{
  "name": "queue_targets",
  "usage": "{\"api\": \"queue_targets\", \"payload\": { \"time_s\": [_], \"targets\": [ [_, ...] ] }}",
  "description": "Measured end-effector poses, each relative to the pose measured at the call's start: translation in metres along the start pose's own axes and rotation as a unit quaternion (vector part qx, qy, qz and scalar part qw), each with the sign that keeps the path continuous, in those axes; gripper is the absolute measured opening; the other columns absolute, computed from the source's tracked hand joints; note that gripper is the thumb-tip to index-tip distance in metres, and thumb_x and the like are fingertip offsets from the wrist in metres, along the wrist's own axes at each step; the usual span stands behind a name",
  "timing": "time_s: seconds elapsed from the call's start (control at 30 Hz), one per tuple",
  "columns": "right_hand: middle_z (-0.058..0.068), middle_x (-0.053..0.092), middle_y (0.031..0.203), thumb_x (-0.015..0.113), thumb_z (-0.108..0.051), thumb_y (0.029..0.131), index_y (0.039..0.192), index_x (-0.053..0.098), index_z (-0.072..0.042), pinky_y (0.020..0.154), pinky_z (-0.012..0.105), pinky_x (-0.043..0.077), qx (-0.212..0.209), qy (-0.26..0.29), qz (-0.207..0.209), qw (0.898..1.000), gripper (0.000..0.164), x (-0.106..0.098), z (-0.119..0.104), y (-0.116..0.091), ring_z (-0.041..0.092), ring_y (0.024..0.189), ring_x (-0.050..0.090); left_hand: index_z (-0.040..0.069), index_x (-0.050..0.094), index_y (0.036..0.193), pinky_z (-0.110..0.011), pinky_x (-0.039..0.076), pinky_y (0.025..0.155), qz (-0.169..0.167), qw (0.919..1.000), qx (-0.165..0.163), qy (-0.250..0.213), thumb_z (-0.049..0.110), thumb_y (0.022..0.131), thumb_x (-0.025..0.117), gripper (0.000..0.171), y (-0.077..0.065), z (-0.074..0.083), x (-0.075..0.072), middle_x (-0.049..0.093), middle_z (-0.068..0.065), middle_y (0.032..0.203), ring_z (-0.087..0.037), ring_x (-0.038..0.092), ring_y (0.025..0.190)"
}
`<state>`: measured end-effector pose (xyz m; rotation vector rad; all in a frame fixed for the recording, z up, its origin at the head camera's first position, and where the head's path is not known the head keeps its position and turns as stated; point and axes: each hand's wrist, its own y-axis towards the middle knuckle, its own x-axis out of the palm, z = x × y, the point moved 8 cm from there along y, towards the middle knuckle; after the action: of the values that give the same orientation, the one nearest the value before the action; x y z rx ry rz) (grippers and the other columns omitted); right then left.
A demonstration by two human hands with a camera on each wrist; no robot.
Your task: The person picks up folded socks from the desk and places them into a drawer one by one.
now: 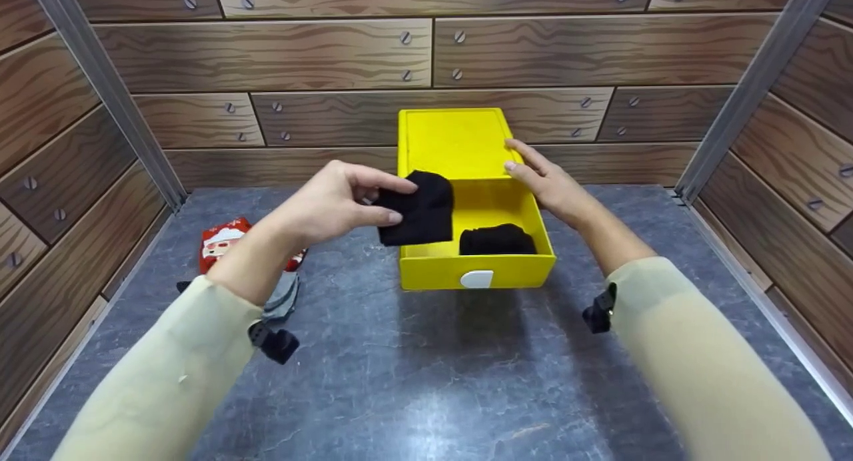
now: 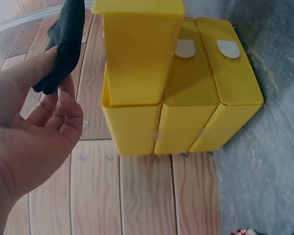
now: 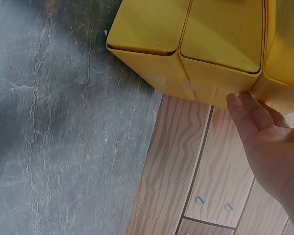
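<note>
My left hand (image 1: 326,204) pinches a folded black sock (image 1: 421,211) between thumb and fingers, over the left side of the pulled-out top drawer (image 1: 430,272). In the left wrist view this sock (image 2: 68,44) is beside the drawer, seen edge-on. Another folded black bundle (image 1: 498,240) lies inside the drawer at the front right. With fairly straight fingers, my right hand (image 1: 558,189) rests against the right edge of the yellow drawer unit (image 1: 456,141). The right wrist view shows its fingertips (image 3: 233,104) at the unit's side.
A red item with a Santa pattern (image 1: 220,242) and a folded grey sock (image 1: 283,298) lie on the grey marbled table (image 1: 373,381) at left, partly behind my left forearm. Below the open drawer are two closed drawers (image 2: 232,73). Wood-patterned walls (image 1: 320,54) enclose the table.
</note>
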<state>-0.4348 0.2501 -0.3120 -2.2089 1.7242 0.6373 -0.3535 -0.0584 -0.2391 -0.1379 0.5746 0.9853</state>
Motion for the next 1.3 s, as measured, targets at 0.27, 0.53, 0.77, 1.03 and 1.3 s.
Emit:
{"api": "queue_targets", "payload": {
  "time_s": [0.27,0.53,0.77,1.03,1.3],
  "targets": [
    [0.01,0.013,0.177,0.051,-0.059,0.108,0.172,0.018,-0.033,0.121,0.061,0.032,0.004,-0.005,0.002,1.0,0.077,0.0,0.0,0.0,0.037,0.155,0.031,0.023,0.08,0.127,-0.026,0.048,0.07,-0.016,0.9994,0.016,0.027,0.009,0.092,0.084,0.038,0.017,-0.002,0.016,0.075,0.002,0.119,-0.02,0.061,0.085],
    [0.01,0.017,0.176,0.052,-0.061,0.107,0.171,0.02,-0.035,0.119,0.06,0.036,0.004,0.017,-0.002,1.0,0.076,0.0,0.0,-0.002,0.035,0.152,0.037,0.026,0.081,0.126,-0.029,0.043,0.068,-0.029,0.9988,-0.003,0.041,0.011,0.093,0.084,0.036,0.023,-0.007,0.026,0.073,0.004,0.12,-0.02,0.054,0.085],
    [0.01,0.014,0.176,0.051,-0.059,0.107,0.171,0.019,-0.035,0.12,0.06,0.033,0.006,0.004,0.0,1.0,0.075,0.0,-0.001,-0.001,0.036,0.154,0.033,0.027,0.08,0.127,-0.032,0.056,0.089,-0.04,0.9982,-0.017,0.04,0.01,0.094,0.082,0.037,0.024,-0.011,0.03,0.072,0.005,0.125,-0.02,0.064,0.105],
    [0.011,0.011,0.177,0.049,-0.055,0.109,0.172,0.015,-0.032,0.123,0.06,0.029,0.007,-0.004,-0.003,1.0,0.075,-0.001,0.003,0.002,0.036,0.155,0.03,0.027,0.081,0.125,-0.035,0.054,0.1,-0.049,0.9972,-0.011,0.055,0.009,0.095,0.082,0.035,0.024,-0.008,0.032,0.073,0.007,0.126,-0.018,0.062,0.115],
    [0.011,0.011,0.177,0.049,-0.055,0.109,0.172,0.015,-0.031,0.123,0.06,0.029,0.001,-0.005,-0.003,1.0,0.075,-0.001,0.001,0.002,0.037,0.155,0.029,0.028,0.081,0.124,-0.034,0.053,0.093,-0.051,0.9951,0.001,0.085,0.011,0.094,0.083,0.035,0.022,-0.006,0.031,0.072,0.008,0.128,-0.019,0.06,0.112]
  ]
}}
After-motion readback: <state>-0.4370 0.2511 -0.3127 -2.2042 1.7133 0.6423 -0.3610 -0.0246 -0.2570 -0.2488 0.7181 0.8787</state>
